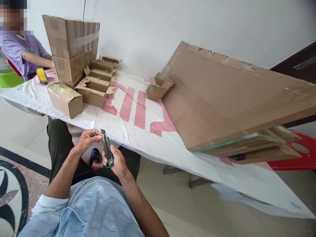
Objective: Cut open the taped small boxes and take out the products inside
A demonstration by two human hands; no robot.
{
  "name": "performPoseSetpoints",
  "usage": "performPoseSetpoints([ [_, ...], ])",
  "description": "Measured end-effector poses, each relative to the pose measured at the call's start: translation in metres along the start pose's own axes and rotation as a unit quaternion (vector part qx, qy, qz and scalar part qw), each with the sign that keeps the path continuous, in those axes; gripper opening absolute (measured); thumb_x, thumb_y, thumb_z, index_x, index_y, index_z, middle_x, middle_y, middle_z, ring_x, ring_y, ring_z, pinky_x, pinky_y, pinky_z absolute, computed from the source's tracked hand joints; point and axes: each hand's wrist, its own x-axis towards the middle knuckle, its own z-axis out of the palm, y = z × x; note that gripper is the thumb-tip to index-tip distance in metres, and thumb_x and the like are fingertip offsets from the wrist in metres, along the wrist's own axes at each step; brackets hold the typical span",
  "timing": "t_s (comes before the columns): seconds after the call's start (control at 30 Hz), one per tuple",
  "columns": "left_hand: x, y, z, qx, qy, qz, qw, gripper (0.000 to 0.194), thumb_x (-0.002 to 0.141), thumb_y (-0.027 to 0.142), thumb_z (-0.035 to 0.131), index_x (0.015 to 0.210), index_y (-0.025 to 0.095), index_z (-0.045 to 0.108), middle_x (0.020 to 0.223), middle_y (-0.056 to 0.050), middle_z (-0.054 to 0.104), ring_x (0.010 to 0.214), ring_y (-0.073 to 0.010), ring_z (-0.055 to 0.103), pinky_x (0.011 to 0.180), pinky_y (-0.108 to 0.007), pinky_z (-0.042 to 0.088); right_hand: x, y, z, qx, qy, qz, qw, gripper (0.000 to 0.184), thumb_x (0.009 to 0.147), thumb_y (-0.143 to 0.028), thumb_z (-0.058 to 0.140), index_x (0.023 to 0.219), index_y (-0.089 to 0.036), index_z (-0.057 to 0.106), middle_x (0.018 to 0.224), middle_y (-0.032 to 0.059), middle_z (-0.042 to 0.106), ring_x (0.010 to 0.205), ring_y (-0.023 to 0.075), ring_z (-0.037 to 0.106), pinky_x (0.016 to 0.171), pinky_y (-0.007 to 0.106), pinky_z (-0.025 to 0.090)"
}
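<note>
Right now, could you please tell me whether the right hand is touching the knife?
Touching; the head view shows the right hand closed around the knife.

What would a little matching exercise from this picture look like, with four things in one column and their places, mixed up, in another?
Things:
1. Utility knife
2. Orange-and-yellow roll
3. Small open box
4. Dark sandal

Places:
A. Next to the large cardboard piece
B. On a foot
C. In the right hand
D. On the table, near the person in purple

Pairs: 1-C, 2-D, 3-A, 4-B
</note>
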Motion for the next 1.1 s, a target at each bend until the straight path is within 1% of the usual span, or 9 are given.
performPoseSetpoints([
  [0.17, 0.0, 0.0, -0.001, -0.011, -0.001, -0.012, 1.0, 0.058, 0.066, 0.063, 0.113, 0.079, 0.015, 0.083, 0.071, -0.004, 0.078, 0.061, -0.0151, 0.07, 0.066, -0.027, 0.059, 0.0, 0.0, -0.001, 0.007, -0.008, 0.009, 1.0, 0.069, 0.081, -0.086, 0.091, 0.103, -0.022, 0.077, 0.077, -0.0008, 0.073, 0.049, 0.0105, 0.051, 0.046, 0.025, 0.045],
  [0.37, 0.0, 0.0, -0.002, -0.004, -0.002, -0.008, 1.0, 0.059, 0.066, 0.064, 0.112, 0.078, 0.015, 0.082, 0.07, -0.004, 0.077, 0.062, -0.0157, 0.07, 0.066, -0.028, 0.059, 0.0, 0.0, -0.005, 0.011, -0.04, 0.01, 0.999, 0.063, 0.089, -0.082, 0.086, 0.103, -0.022, 0.075, 0.078, -0.0006, 0.072, 0.05, 0.0103, 0.05, 0.047, 0.025, 0.045],
  [0.5, 0.001, 0.0, -0.004, 0.007, 0.002, -0.002, 1.0, 0.059, 0.069, 0.066, 0.111, 0.078, 0.015, 0.081, 0.069, -0.004, 0.075, 0.062, -0.015, 0.068, 0.067, -0.027, 0.057, 0.0, -0.001, -0.005, 0.007, -0.052, 0.009, 0.999, 0.062, 0.091, -0.081, 0.085, 0.104, -0.021, 0.076, 0.079, 0.0001, 0.073, 0.051, 0.0106, 0.051, 0.049, 0.026, 0.047],
  [0.67, 0.001, 0.001, -0.012, 0.045, 0.002, 0.0, 0.999, 0.049, 0.072, 0.057, 0.11, 0.079, 0.015, 0.084, 0.071, -0.005, 0.076, 0.064, -0.0154, 0.068, 0.068, -0.028, 0.058, -0.001, -0.003, -0.004, -0.003, -0.05, 0.001, 0.999, 0.063, 0.091, -0.081, 0.086, 0.108, -0.021, 0.078, 0.08, 0.0003, 0.074, 0.051, 0.0107, 0.053, 0.05, 0.026, 0.048],
  [0.77, 0.001, 0.001, -0.019, 0.069, 0.024, -0.01, 0.997, 0.043, 0.07, 0.05, 0.11, 0.082, 0.016, 0.087, 0.073, -0.005, 0.078, 0.064, -0.0155, 0.069, 0.067, -0.027, 0.058, -0.001, -0.005, -0.005, -0.002, -0.054, -0.006, 0.999, 0.063, 0.091, -0.081, 0.087, 0.109, -0.021, 0.079, 0.08, -0.0008, 0.072, 0.052, 0.0105, 0.054, 0.05, 0.025, 0.048],
  [0.9, 0.001, -0.001, -0.029, 0.069, 0.04, -0.004, 0.997, 0.039, 0.07, 0.045, 0.11, 0.087, 0.017, 0.088, 0.075, -0.004, 0.08, 0.065, -0.0162, 0.07, 0.069, -0.029, 0.06, 0.0, -0.007, -0.008, 0.001, -0.047, -0.018, 0.999, 0.06, 0.092, -0.078, 0.087, 0.108, -0.02, 0.078, 0.079, -0.0005, 0.072, 0.052, 0.011, 0.054, 0.049, 0.026, 0.048],
  [1.0, 0.001, -0.003, -0.035, 0.069, 0.048, -0.004, 0.996, 0.04, 0.07, 0.044, 0.11, 0.09, 0.016, 0.088, 0.077, -0.005, 0.081, 0.067, -0.0177, 0.072, 0.071, -0.031, 0.061, 0.001, -0.008, -0.009, 0.001, -0.041, -0.027, 0.999, 0.061, 0.091, -0.077, 0.088, 0.108, -0.02, 0.078, 0.081, 0.0007, 0.073, 0.052, 0.0108, 0.053, 0.047, 0.026, 0.048],
  [1.1, 0.0, -0.003, -0.036, 0.066, 0.058, -0.007, 0.996, 0.042, 0.073, 0.048, 0.109, 0.092, 0.016, 0.088, 0.079, -0.005, 0.081, 0.068, -0.0177, 0.073, 0.072, -0.031, 0.062, 0.001, -0.009, -0.008, 0.003, -0.037, -0.026, 0.999, 0.062, 0.089, -0.078, 0.09, 0.107, -0.019, 0.079, 0.08, 0.0002, 0.073, 0.052, 0.0103, 0.054, 0.048, 0.025, 0.05],
])
